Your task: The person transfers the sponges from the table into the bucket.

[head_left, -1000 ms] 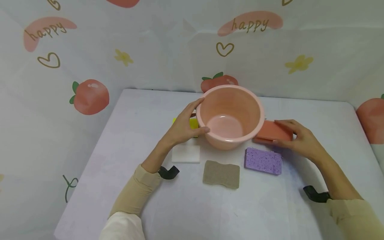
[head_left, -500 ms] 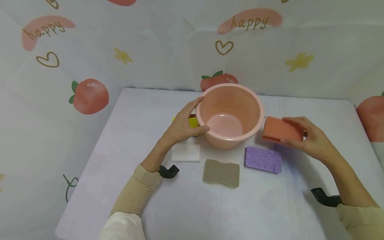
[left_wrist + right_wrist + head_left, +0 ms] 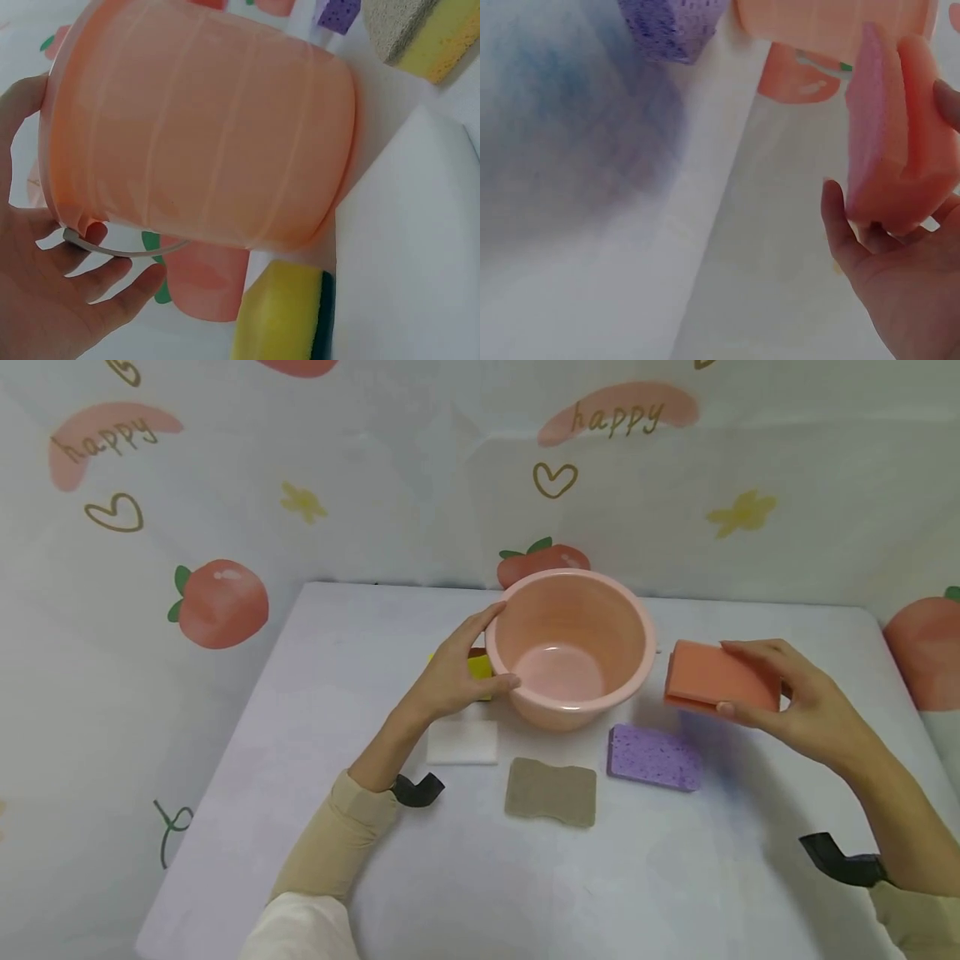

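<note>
My left hand (image 3: 450, 677) grips the rim of a pink plastic bucket (image 3: 573, 647), thumb over the near edge. In the left wrist view, its other fingers spread by the bucket's wire handle (image 3: 127, 253). My right hand (image 3: 806, 697) holds an orange-pink sponge (image 3: 723, 677) between thumb and fingers, right of the bucket. A groove runs along the sponge's side in the right wrist view, where it is raised off the table. The inside of the bucket shows a bare bottom.
Before the bucket lie a purple sponge (image 3: 654, 757), a grey-brown sponge (image 3: 551, 792) with a yellow layer, and a white sponge (image 3: 462, 742). A yellow sponge (image 3: 277, 311) with a dark green side is partly behind my left hand. A patterned cloth (image 3: 420, 468) hangs behind the table.
My right hand has moved the orange-pink sponge to the right, away from the bucket's side. The left hand keeps its hold on the bucket, which stays in place.
</note>
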Motion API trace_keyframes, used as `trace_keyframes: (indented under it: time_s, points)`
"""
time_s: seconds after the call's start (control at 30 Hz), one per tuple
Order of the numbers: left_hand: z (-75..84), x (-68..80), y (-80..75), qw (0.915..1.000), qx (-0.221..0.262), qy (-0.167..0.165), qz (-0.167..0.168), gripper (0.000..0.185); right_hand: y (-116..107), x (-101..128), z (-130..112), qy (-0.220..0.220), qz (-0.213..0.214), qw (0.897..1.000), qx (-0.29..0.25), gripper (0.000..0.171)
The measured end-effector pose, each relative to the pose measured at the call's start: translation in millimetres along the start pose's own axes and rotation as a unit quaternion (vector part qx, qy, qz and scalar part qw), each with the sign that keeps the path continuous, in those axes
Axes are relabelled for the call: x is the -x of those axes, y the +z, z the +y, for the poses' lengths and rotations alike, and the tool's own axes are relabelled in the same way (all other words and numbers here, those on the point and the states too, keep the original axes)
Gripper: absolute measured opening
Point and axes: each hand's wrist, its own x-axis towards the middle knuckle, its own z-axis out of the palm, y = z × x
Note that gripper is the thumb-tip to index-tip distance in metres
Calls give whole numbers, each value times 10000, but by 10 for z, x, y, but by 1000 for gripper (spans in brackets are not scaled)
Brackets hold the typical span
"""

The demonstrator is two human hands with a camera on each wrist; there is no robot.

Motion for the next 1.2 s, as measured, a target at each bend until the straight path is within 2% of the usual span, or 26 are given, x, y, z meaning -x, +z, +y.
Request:
trace_keyframes:
  time_s: [0.2,0.5,0.97,1.2]
  points:
    - [-6,7,-1,10000,27,28,-51,92,-56,1,-134,-210,-33,9998,-16,71]
    - [-10,11,-1,10000,70,-26,2,94,-111,-31,-368,-914,53,9958,87,74]
    - [3,13,7,9999,151,-39,-35,94,-132,-195,-703,-1461,-26,9891,165,76]
    - [15,29,-6,10000,90,-18,-24,94,-87,-307,-813,-1526,-44,9882,144,75]
